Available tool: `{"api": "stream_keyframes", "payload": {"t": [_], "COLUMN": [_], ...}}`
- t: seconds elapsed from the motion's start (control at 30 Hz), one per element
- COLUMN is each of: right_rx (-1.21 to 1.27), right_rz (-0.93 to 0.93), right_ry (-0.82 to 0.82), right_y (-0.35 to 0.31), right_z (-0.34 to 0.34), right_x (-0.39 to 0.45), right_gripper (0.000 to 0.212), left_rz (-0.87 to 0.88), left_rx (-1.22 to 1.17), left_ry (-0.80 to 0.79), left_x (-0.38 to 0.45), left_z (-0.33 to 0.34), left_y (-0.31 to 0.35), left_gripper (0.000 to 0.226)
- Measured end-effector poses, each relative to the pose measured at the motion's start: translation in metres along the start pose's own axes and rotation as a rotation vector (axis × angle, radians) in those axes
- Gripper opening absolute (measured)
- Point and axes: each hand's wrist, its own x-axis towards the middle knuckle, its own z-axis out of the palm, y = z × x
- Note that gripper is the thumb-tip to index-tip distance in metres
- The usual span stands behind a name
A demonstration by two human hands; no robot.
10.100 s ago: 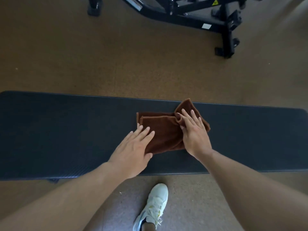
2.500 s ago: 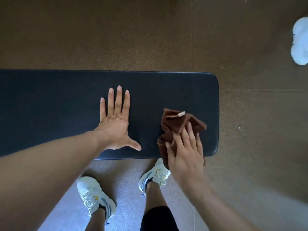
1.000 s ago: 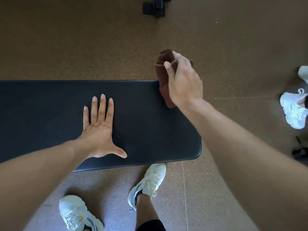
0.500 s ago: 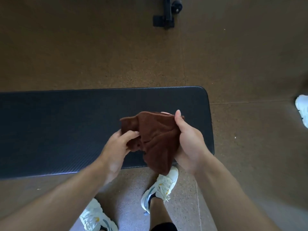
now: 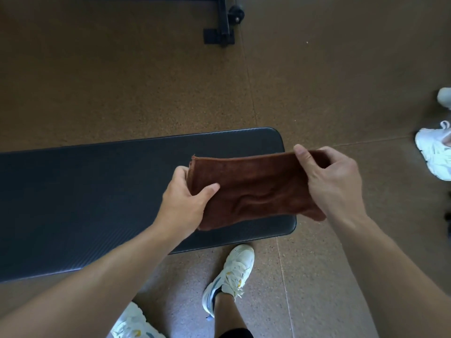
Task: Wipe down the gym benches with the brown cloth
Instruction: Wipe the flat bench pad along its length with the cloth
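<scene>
Brown cloth point(image 5: 253, 191) stretched between both hands, left hand point(image 5: 185, 203) and right hand point(image 5: 334, 181) gripping opposite edges above bench point(image 5: 97, 191) end.

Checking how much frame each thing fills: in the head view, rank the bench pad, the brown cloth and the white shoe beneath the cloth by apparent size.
1. bench pad
2. brown cloth, nearer the camera, so flattered
3. white shoe

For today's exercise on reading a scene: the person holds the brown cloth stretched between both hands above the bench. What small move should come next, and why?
Probably lower the brown cloth flat onto the bench pad. The left hand and right hand each grip an end, the cloth is spread open, and it hangs just above the pad's right end, ready for a wipe.
</scene>
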Motion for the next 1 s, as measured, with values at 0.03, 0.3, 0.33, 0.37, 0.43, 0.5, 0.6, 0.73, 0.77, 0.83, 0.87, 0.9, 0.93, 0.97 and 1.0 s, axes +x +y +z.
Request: {"api": "stream_keyframes", "payload": {"t": [0.03, 0.3, 0.33, 0.37, 0.43, 0.5, 0.6, 0.73, 0.77, 0.83, 0.87, 0.9, 0.93, 0.97, 1.0], "right_rx": [0.039, -0.091, -0.217, -0.368, -0.611, -0.607, -0.494, -0.596, -0.643, -0.715, -0.734, -0.742, -0.740, -0.729, -0.721], "right_rz": [-0.030, -0.569, -0.592, -0.567, -0.420, -0.329, -0.336, -0.355, -0.377, -0.401, -0.401, -0.400, -0.407, -0.417, -0.427], "right_ry": [0.049, 0.229, 0.132, -0.015, -0.320, -0.392, -0.222, -0.246, -0.243, -0.199, -0.171, -0.154, -0.148, -0.151, -0.155], "right_y": [-0.006, -0.031, -0.022, -0.014, 0.008, 0.034, 0.071, 0.094, 0.095, 0.095, 0.092, 0.086, 0.077, 0.066, 0.055], "right_z": [-0.006, -0.026, -0.020, -0.013, 0.007, 0.023, 0.044, 0.076, 0.087, 0.106, 0.115, 0.121, 0.128, 0.133, 0.138], "right_x": [0.000, -0.049, -0.057, -0.065, -0.079, -0.086, -0.074, -0.025, -0.015, 0.000, 0.006, 0.015, 0.028, 0.041, 0.055], "right_gripper": [0.045, 0.022, 0.027, 0.032, 0.037, 0.030, 0.035, 0.062, 0.067, 0.073, 0.074, 0.075, 0.075, 0.074, 0.073], "left_rz": [0.028, 0.149, 0.131, 0.105, 0.031, -0.032, -0.017, 0.063, 0.071, 0.066, 0.061, 0.057, 0.048, 0.031, 0.018], "left_rx": [-0.003, 0.006, 0.081, 0.209, 0.513, 0.738, 1.118, 1.350, 1.356, 1.347, 1.340, 1.338, 1.339, 1.340, 1.340], "left_ry": [-0.002, 0.011, -0.001, -0.030, -0.114, -0.183, -0.247, -0.257, -0.251, -0.237, -0.233, -0.228, -0.224, -0.223, -0.228], "left_x": [0.003, 0.042, 0.046, 0.049, 0.053, 0.056, 0.059, 0.066, 0.067, 0.070, 0.070, 0.071, 0.072, 0.072, 0.073], "left_z": [0.006, 0.035, 0.034, 0.031, 0.023, 0.014, 0.007, 0.011, 0.011, 0.012, 0.014, 0.016, 0.017, 0.019, 0.020], "left_y": [0.008, 0.059, 0.053, 0.045, 0.029, 0.018, 0.011, 0.002, 0.001, 0.001, 0.000, 0.000, 0.000, 0.000, 0.001], "left_gripper": [0.028, 0.042, 0.048, 0.051, 0.053, 0.063, 0.079, 0.094, 0.094, 0.094, 0.093, 0.094, 0.094, 0.095, 0.095]}}
